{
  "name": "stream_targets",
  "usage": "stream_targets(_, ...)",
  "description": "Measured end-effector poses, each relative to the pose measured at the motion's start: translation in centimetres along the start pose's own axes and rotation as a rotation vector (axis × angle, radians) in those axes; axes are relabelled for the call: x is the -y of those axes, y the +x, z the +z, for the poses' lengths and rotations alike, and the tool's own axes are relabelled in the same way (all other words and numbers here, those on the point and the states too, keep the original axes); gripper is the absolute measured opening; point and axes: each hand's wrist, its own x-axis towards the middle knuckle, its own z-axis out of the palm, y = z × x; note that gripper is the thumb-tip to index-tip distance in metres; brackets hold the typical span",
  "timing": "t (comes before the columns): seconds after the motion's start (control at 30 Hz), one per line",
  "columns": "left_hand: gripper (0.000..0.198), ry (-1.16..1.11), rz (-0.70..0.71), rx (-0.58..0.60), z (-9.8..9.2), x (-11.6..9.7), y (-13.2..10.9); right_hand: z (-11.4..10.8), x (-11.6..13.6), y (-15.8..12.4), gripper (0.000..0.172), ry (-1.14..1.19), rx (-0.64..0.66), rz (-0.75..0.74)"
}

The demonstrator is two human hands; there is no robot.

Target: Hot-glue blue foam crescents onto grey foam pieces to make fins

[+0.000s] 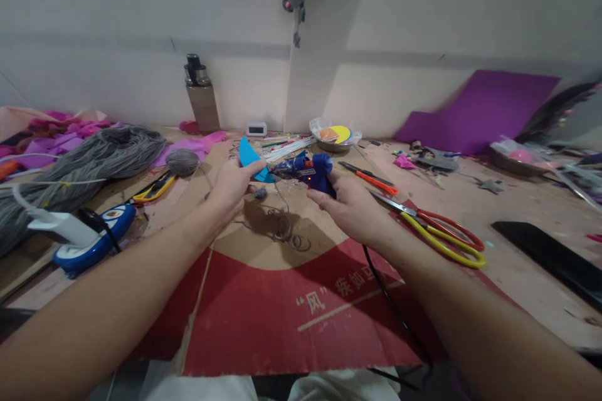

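Note:
My left hand (235, 183) pinches a blue crescent-shaped piece (250, 158), which looks like felt or craft foam, above the cardboard. My right hand (350, 200) is wrapped round a dark blue glue gun (320, 170) with a small red light on it. Its nozzle points left and meets or nearly meets the blue piece; contact cannot be made out. Below the hands, loose curls of grey yarn (286, 230) lie on the cardboard sheet (263, 313). A small grey lump (260, 192) is close to my left fingers.
Scissors (437, 232) with red and yellow handles and an orange-handled tool (371, 178) lie to the right. Leftward are a grey yarn skein (94, 163), a yarn ball (182, 162), a yellow cutter (155, 188) and a blue power strip (96, 241). A black cord (390, 301) hangs below my right arm.

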Motion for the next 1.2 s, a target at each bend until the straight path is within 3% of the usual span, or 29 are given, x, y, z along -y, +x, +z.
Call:
stream_targets(0.77,0.027,-0.037,0.036,-0.064,-0.5,-0.8,0.4,-0.1,0.1,-0.1,0.023,-0.014,-0.003,-0.038)
stream_targets(1.2,0.026,-0.039,-0.009,0.020,0.0,-0.4,0.0,-0.1,0.0,0.0,0.017,-0.042,-0.011,-0.004)
